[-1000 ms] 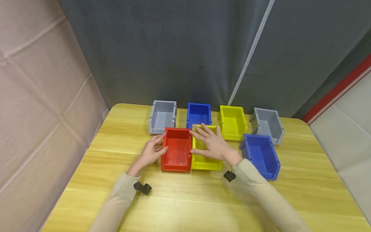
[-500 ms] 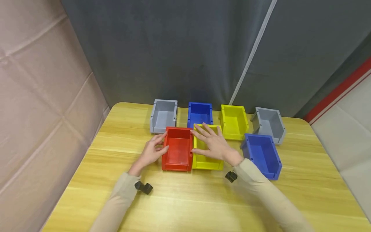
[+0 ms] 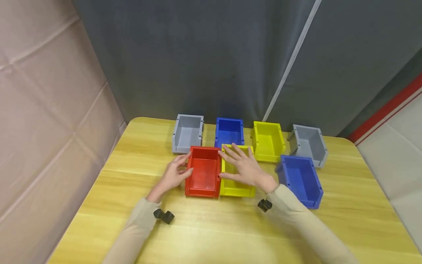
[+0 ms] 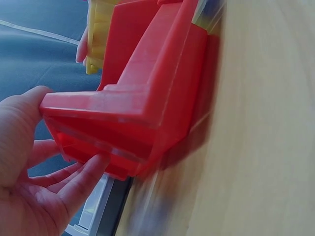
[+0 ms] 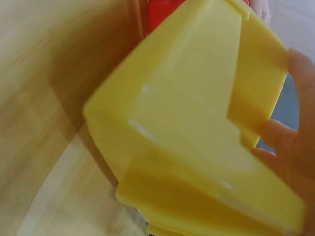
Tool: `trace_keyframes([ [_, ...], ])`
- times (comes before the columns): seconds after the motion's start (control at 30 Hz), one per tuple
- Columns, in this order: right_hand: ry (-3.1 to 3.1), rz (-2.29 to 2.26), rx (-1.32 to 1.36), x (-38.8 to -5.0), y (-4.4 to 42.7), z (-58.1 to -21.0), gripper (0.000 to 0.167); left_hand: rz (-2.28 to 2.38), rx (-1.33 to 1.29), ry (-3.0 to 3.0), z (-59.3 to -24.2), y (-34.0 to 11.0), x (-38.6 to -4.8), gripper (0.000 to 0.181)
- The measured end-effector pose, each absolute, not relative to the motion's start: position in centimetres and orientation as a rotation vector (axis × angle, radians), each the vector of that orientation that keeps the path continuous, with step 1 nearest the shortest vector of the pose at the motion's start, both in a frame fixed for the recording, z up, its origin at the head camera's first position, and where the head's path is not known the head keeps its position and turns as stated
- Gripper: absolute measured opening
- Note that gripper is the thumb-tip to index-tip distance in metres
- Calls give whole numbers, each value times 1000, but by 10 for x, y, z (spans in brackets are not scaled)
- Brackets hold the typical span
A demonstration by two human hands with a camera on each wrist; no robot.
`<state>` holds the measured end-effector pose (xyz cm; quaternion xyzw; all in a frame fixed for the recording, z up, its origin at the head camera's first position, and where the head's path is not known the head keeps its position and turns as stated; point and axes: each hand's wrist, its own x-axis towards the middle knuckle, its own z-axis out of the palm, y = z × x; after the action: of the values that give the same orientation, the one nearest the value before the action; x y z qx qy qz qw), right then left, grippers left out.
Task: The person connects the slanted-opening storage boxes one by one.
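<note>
Little shifted since before — left grip point(image 3: 172, 176) pinching red bin point(image 3: 204, 172), right grip point(image 3: 246, 169) spread over yellow bin point(image 3: 236, 188)

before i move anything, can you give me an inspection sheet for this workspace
Surface: wood-grain tabletop, rounded far corners
Job's things: red bin and front yellow bin, side by side
Clutter: left grey bin, rear blue bin, rear yellow bin and right grey bin in a back row; near blue bin in front of the right grey bin
Hands: left hand pinches the red bin's left side; right hand has fingers spread across the front yellow bin
Cables: nothing seen
Surroundings: dark backdrop behind, pale wall left, red-edged panel right
</note>
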<state>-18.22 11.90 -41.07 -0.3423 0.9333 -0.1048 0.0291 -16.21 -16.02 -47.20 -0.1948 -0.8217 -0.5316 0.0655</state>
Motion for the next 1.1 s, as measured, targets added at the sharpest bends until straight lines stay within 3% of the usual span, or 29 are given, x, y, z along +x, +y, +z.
trace_keyframes([
  [0.3,2910,-261,-1096,-180,117,-427,79,-1595,-564,-2478,-470,-159,-159,60],
  [0.7,2925,-267,-1080,-178,117,-435,79,-1581,-603,-2489,-432,-151,-143,55],
  [1.1,2914,-451,-1094,-188,121,-413,73,-1598,-610,-2495,-430,-152,-142,55],
])
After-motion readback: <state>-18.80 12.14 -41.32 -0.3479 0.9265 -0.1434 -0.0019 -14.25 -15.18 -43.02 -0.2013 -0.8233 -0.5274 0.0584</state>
